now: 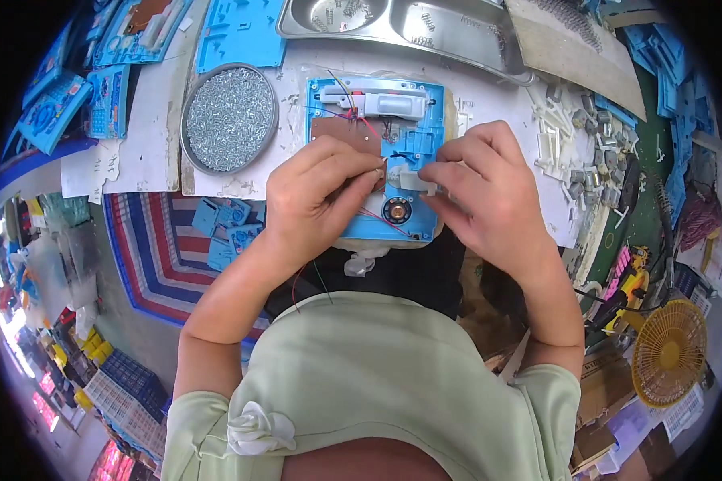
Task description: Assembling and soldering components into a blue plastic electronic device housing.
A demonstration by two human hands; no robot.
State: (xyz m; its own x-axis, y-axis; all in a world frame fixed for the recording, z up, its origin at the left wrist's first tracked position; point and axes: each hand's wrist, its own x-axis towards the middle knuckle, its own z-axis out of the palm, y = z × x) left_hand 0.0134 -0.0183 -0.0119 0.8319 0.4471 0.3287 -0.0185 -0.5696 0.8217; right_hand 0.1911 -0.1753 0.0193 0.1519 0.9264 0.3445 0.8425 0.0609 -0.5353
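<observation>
A blue plastic housing point(427, 220) lies open in front of me, its inside facing up. It carries a brown circuit board point(337, 130), a white-and-grey long part point(389, 105) across its top, a round black speaker point(396, 210) and several thin wires. Over the board's right edge, my left hand point(322, 192) is closed in a pinch; what sits between the fingertips is too small to make out. From the other side, my right hand point(489, 188) grips a small white plastic piece point(413, 181) between thumb and fingers, just above the speaker.
Left of the housing stands a round bowl point(186, 152) full of small screws. A metal tray point(529, 78) with springs sits at the back. White plastic parts and small metal blocks point(594, 152) are heaped at right; blue housings point(52, 112) lie far left. A yellow fan point(670, 353) stands lower right.
</observation>
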